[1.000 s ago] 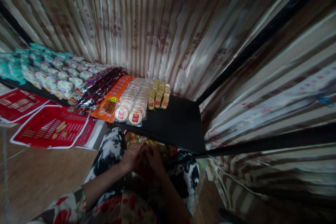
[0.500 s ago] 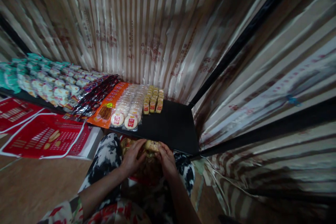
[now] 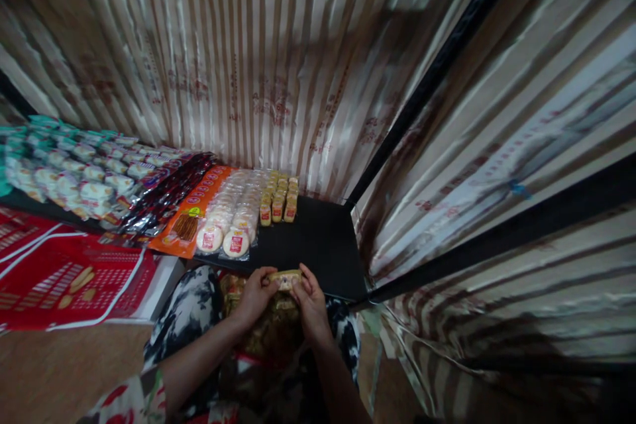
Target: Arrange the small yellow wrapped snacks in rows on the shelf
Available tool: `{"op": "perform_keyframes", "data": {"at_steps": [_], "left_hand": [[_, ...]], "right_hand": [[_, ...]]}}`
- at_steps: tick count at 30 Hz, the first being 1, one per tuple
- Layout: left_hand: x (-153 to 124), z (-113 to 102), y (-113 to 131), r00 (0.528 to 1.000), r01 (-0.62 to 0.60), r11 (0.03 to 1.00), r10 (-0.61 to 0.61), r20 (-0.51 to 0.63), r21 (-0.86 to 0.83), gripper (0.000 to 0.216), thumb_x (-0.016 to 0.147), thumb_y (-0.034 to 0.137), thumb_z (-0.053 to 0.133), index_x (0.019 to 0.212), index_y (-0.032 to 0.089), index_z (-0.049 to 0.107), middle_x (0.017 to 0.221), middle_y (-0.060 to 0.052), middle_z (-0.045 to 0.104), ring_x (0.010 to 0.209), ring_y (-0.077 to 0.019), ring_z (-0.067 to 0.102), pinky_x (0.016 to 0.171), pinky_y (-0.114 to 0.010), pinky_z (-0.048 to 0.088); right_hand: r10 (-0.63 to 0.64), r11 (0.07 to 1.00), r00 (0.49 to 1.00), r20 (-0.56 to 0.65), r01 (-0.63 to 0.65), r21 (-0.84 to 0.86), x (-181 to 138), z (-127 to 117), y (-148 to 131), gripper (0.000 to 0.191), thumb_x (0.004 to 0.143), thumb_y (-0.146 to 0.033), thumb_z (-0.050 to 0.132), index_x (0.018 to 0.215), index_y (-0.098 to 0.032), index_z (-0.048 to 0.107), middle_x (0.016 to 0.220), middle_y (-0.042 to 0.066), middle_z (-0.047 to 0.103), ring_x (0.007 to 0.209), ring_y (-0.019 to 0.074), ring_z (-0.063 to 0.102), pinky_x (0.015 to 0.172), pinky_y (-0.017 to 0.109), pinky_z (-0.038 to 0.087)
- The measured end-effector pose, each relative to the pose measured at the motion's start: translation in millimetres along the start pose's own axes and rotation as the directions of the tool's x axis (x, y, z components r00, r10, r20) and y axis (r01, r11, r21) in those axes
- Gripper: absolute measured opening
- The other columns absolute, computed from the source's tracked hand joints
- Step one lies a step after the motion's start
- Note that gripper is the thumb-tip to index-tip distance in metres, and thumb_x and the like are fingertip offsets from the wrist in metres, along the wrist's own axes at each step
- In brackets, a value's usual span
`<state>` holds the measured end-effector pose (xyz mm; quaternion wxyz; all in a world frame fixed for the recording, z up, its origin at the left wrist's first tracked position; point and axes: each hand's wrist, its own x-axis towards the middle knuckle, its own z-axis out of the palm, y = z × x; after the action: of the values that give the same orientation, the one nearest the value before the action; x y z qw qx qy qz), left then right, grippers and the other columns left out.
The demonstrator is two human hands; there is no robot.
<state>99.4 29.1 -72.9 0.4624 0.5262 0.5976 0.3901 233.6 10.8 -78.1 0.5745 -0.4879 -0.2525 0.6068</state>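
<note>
Between my two hands is a small gold-wrapped snack (image 3: 287,279), gripped at its ends. My left hand (image 3: 256,298) pinches its left end, and my right hand (image 3: 311,301) has the right end between thumb and fingers. Below them, in my lap, lies a bag (image 3: 263,331) with several more gold-wrapped pieces, partly hidden by my hands. Just ahead on the black shelf (image 3: 322,238), similar gold packets (image 3: 278,202) stand in three rows. Left of those rows lie round white crackers (image 3: 223,232) in clear wrappers.
Orange snack bags (image 3: 186,218), dark shiny packets (image 3: 154,199) and white-and-green packets (image 3: 84,165) line the shelf leftward. A red basket (image 3: 94,278) stands on the floor at left. Striped curtains (image 3: 248,46) and black poles (image 3: 427,86) enclose the back and right.
The view has shifted slightly, so the shelf goods sit a little lower and more to the left. The held snack has turned, and both hands have closed more on its ends.
</note>
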Motion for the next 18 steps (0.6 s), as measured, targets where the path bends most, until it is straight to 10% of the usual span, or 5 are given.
{"op": "perform_keyframes", "data": {"at_steps": [9,18], "left_hand": [[-3,8,10,0.907,-0.404,0.890,0.420,-0.036,0.210,0.027,0.073,0.008,0.047,0.095,0.021,0.054,0.108,-0.006,0.051,0.107,-0.0187,0.050,0.094,-0.037,0.042],[10,20,4,0.874,-0.470,0.836,0.486,0.017,0.283,0.032,0.076,0.006,0.046,0.103,0.023,0.051,0.119,-0.006,0.044,0.118,-0.0196,0.043,0.101,-0.040,0.039]], "right_hand": [[0.086,0.989,0.995,-0.058,-0.079,0.123,6,1,-21,0.052,0.063,-0.041,0.072,0.108,-0.021,0.055,0.105,0.007,0.065,0.095,0.0200,0.063,0.087,0.035,0.048],[0.047,0.993,0.994,-0.094,-0.037,0.108,27,-2,-34,0.043,0.062,-0.033,0.072,0.101,-0.019,0.058,0.094,0.004,0.067,0.088,0.0167,0.064,0.079,0.029,0.050]]}}
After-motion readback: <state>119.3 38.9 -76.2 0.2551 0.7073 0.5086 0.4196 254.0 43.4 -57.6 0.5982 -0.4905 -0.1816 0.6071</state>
